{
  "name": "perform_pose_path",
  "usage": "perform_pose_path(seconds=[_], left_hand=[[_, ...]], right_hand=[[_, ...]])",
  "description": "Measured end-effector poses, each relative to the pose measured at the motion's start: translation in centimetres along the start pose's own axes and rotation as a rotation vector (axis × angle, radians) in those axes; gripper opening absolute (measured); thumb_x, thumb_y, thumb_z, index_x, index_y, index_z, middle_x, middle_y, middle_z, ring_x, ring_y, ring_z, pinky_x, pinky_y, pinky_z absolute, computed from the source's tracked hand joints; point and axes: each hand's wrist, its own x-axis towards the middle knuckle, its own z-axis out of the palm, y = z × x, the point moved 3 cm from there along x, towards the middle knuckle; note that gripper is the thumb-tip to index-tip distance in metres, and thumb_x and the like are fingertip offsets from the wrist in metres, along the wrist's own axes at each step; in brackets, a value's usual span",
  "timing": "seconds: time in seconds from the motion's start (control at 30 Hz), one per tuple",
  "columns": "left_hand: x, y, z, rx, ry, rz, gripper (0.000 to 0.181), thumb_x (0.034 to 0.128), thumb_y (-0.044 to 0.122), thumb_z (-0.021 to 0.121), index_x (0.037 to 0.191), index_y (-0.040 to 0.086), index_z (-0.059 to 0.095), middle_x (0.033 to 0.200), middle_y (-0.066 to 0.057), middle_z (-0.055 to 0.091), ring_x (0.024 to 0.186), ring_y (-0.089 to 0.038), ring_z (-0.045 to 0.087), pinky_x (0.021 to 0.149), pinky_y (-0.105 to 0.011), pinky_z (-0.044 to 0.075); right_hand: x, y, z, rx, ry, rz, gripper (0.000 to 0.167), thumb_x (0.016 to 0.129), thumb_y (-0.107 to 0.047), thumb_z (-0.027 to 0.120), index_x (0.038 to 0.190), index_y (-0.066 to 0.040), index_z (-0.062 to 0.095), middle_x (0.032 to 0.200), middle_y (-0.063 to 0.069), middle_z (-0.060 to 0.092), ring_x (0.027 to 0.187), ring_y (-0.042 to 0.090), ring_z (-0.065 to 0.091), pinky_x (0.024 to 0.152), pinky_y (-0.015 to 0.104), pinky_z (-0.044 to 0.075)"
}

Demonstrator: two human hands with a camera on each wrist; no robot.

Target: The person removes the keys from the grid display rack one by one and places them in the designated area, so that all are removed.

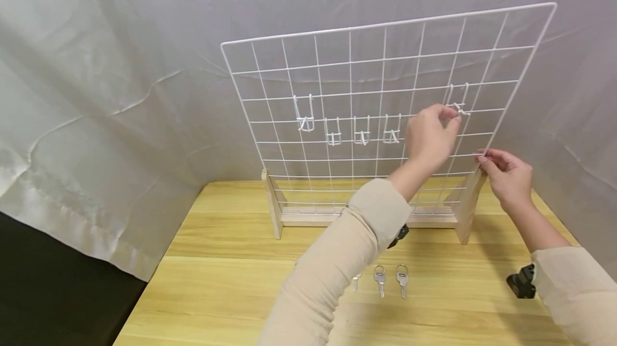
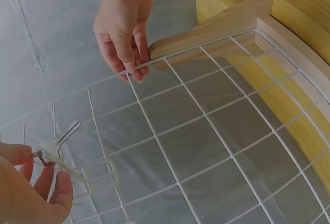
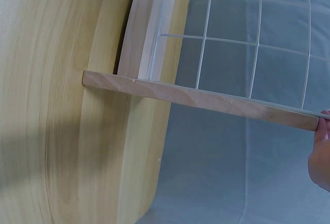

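Note:
My left hand (image 1: 431, 134) pinches a key (image 2: 64, 136) by its ring, close to the white wire hook (image 2: 100, 175) at the grid's right side. Whether the ring is over the hook's prong, I cannot tell. The white wire grid panel (image 1: 388, 24) stands tilted in a wooden stand (image 1: 469, 207). At the panel's right edge, just above the stand's upright, my right hand (image 1: 511, 177) grips the edge wire between thumb and fingers. Several more hooks, including one hook (image 1: 305, 122) at the left, hang on the grid with nothing visible on them.
Keys with rings lie on the wooden table (image 1: 217, 281) in front: one key (image 1: 380, 276), another key (image 1: 402, 279) and a third key (image 1: 356, 281) partly behind my left sleeve. Grey cloth (image 1: 144, 94) hangs behind and beside the table.

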Motion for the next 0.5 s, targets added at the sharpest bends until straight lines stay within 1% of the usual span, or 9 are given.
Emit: perform_pose_path(seconds=[0.13,0.23,0.37,0.5], left_hand=[[-0.19,0.09,-0.29,-0.023,-0.009,0.040,0.007,0.0857,0.027,0.064,0.089,0.026,0.070,0.083,0.017,0.070,0.066,0.006,0.053,0.052,-0.003,0.032],[-0.38,0.17,-0.46,-0.057,-0.019,0.075,0.007,0.0868,0.024,0.064,0.089,0.022,0.070,0.078,0.015,0.069,0.063,0.007,0.052,0.054,-0.001,0.035],[-0.61,0.29,-0.64,-0.099,-0.027,0.115,0.007,0.0871,0.018,0.064,0.090,0.017,0.070,0.080,0.012,0.071,0.063,0.007,0.055,0.057,0.002,0.036],[-0.74,0.40,-0.84,-0.129,-0.024,0.125,0.007,0.0865,0.015,0.065,0.090,0.015,0.071,0.082,0.009,0.072,0.065,0.006,0.056,0.058,0.003,0.037]], right_hand=[[0.03,-0.14,0.11,0.014,-0.004,0.000,0.025,0.085,0.003,0.060,0.084,-0.020,0.070,0.074,-0.020,0.069,0.066,-0.008,0.063,0.060,0.004,0.049],[0.05,-0.20,0.13,0.005,0.000,0.000,0.026,0.085,0.003,0.060,0.083,-0.021,0.070,0.074,-0.021,0.069,0.066,-0.008,0.063,0.059,0.003,0.049],[0.05,-0.17,0.09,-0.006,0.006,0.002,0.028,0.085,0.003,0.060,0.082,-0.023,0.069,0.074,-0.021,0.069,0.065,-0.008,0.062,0.058,0.003,0.049],[0.07,-0.07,0.07,-0.020,0.008,0.001,0.028,0.085,0.003,0.059,0.082,-0.023,0.069,0.073,-0.022,0.068,0.064,-0.009,0.062,0.058,0.003,0.049]])
